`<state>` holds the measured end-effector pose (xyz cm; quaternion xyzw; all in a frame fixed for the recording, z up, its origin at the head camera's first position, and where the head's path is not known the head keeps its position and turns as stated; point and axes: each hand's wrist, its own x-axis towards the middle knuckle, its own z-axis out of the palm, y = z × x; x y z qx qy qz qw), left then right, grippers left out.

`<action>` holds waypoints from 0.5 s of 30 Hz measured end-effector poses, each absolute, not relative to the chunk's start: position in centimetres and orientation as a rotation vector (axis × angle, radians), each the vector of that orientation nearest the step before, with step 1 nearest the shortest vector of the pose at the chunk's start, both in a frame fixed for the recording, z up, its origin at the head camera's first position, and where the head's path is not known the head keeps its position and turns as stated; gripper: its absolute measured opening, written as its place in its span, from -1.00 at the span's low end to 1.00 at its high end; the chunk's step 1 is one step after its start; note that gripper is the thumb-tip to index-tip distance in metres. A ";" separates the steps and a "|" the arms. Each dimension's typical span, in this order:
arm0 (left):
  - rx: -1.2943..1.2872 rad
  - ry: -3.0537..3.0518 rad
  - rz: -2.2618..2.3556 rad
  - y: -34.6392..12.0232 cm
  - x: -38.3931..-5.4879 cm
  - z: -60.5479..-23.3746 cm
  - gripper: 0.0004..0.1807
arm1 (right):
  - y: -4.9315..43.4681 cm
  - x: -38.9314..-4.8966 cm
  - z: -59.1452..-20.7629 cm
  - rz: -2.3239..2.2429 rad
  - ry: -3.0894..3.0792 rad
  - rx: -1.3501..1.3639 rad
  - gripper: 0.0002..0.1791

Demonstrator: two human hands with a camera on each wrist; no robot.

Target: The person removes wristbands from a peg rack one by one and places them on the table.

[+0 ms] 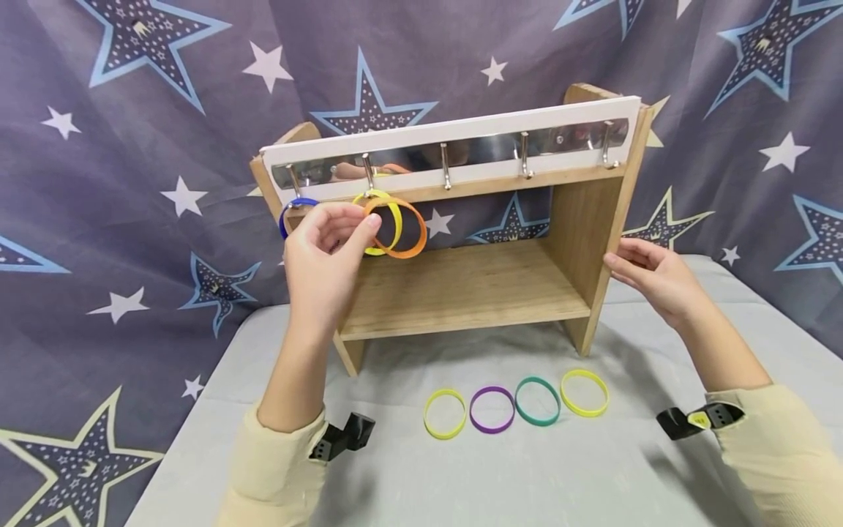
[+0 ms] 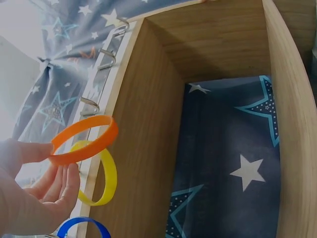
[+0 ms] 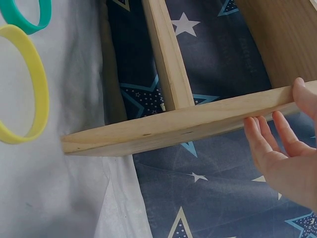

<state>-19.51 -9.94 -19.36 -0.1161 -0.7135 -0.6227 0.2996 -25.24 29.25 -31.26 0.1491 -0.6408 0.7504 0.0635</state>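
Observation:
My left hand (image 1: 323,252) pinches an orange wristband (image 1: 410,255) between thumb and fingers, in front of the hook rail (image 1: 487,121). Just behind it, a yellow wristband (image 2: 112,178) hangs from the second hook from the left. A blue wristband (image 1: 283,221) hangs on the leftmost hook, partly covered by my left hand in the head view. At the right end, my right hand (image 1: 661,282) holds the side panel (image 3: 163,124) of the wooden shelf (image 1: 461,285), thumb at its front edge and fingertips against the outer face.
On the grey cloth before the shelf lie a yellow-green wristband (image 1: 445,437), a purple one (image 1: 492,430), a teal one (image 1: 538,422) and another yellow one (image 1: 585,414). The three hooks to the right carry nothing. A star-patterned curtain (image 1: 217,88) hangs behind.

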 end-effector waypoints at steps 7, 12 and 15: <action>-0.353 -1.929 -1.720 -9.6 -18.8 -20.3 -0.87 | 29.3 -25.2 -31.4 2.273 -1.931 0.435 -0.69; -0.417 -1.984 -1.765 -9.1 -18.4 -21.0 -0.88 | 29.3 -25.3 -31.2 2.278 -1.928 0.422 -0.69; -0.424 -2.058 -1.769 -8.7 -18.4 -21.5 -0.86 | 29.3 -25.3 -31.2 2.279 -1.932 0.413 -0.69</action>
